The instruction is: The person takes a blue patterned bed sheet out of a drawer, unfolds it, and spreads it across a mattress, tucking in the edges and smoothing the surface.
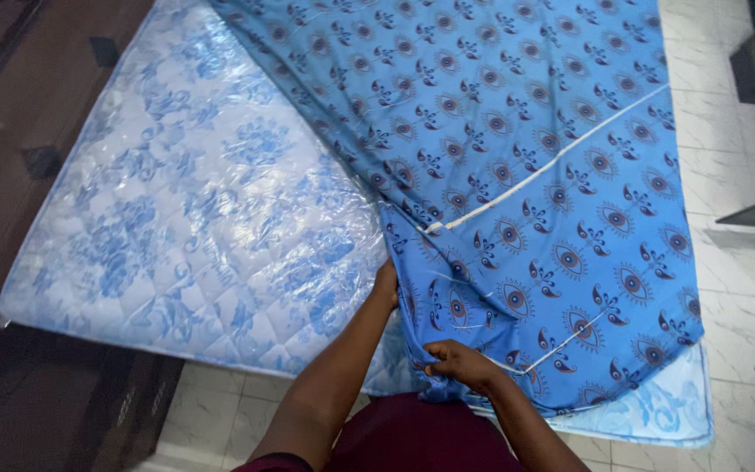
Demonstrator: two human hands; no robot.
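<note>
The blue patterned sheet (517,166) is gripped at its bunched near edge by left hand (385,284) and right hand (458,361) – the mattress (185,218) is half covered, its left half bare

Two bare forearms in view, no watch, rings, bracelets or gloves visible. Left hand (385,284) only partly shown, fingers mostly hidden; right hand (458,361) shows knuckles and short fingernails. Arms uncovered from wrist up to the frame's bottom edge. Dark maroon garment (412,437) just below the right hand, between both forearms, plain fabric, no print or seams clear. A sliver of the same maroon at the left arm's upper end, lower left of the right hand, likely a short sleeve edge. No buttons, zips, logos or pockets discernible. Rest of body out of frame.
</note>
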